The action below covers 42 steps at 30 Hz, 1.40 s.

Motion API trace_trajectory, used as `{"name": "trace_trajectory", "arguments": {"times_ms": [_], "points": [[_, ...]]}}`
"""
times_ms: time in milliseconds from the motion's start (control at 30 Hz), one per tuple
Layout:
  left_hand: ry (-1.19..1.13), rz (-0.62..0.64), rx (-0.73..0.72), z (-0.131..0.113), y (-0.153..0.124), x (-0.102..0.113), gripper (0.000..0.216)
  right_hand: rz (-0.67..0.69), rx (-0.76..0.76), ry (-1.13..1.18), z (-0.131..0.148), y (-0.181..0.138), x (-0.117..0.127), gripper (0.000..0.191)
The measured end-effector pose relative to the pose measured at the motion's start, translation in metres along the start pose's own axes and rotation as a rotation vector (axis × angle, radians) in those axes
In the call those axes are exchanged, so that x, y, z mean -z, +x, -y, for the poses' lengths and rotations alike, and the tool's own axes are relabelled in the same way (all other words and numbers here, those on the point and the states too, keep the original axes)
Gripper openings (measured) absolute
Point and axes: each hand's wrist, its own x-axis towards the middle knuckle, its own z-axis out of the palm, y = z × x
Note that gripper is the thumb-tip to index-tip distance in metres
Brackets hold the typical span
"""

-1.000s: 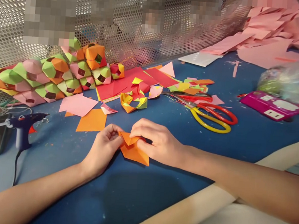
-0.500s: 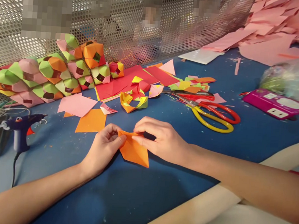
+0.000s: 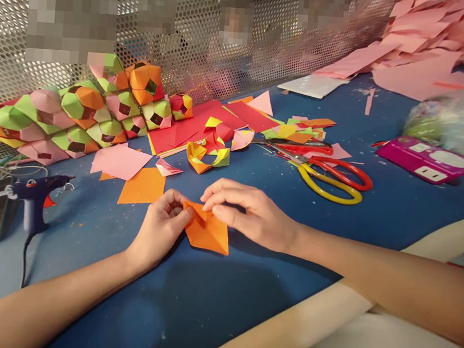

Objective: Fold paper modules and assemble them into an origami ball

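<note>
A partly folded sheet of orange paper is held just above the blue table, a small flap turned over at its top edge. My left hand pinches its upper left corner between thumb and bent fingers. At the top right edge, my right hand is closed with thumb and fingertips on the flap; the exact contact is partly hidden. Beyond my hands lie a flat orange square, a pink sheet and a ring of folded yellow, orange and green paper.
Folded paper balls are stacked left against a perforated metal screen. A glue gun stands at left. Scissors with yellow and red handles, red sheets, a magenta box and pink paper lie further off.
My right fingers have shifted slightly left along the paper's top edge, and a small flap now shows folded over there. My left hand keeps its pinch.
</note>
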Motion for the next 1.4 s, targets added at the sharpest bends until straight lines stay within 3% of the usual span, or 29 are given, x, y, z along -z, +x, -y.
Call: {"name": "trace_trajectory", "arguments": {"times_ms": [167,267,367,567,700,1033,1400], "points": [[0.108,0.025,-0.084,0.0003,-0.0018,-0.0001,0.015,-0.057,-0.448,0.482,-0.003,0.0072,-0.0009,0.029],[0.148,0.05,-0.12,0.0003,-0.0028,-0.0008,0.013,0.006,-0.577,0.681,-0.008,0.0098,-0.0048,0.035],[0.171,0.054,-0.137,-0.0009,-0.0036,-0.0012,0.012,0.052,-0.621,0.674,-0.0067,0.011,-0.0051,0.034],[0.18,0.054,-0.144,-0.0046,-0.003,-0.0006,0.006,0.192,-0.503,0.362,-0.0003,0.0082,-0.0004,0.015],[0.168,0.049,-0.141,-0.0049,-0.0024,-0.0006,0.003,0.17,-0.381,0.179,-0.001,0.0049,-0.0025,0.006],[0.147,0.093,-0.067,-0.0044,-0.0017,-0.0006,0.005,0.141,-0.33,0.008,-0.0023,0.0039,-0.0035,0.015],[0.112,0.106,-0.04,-0.0047,-0.0012,-0.0011,0.005,0.115,-0.172,-0.105,-0.0059,0.0015,-0.0066,0.016]]}}
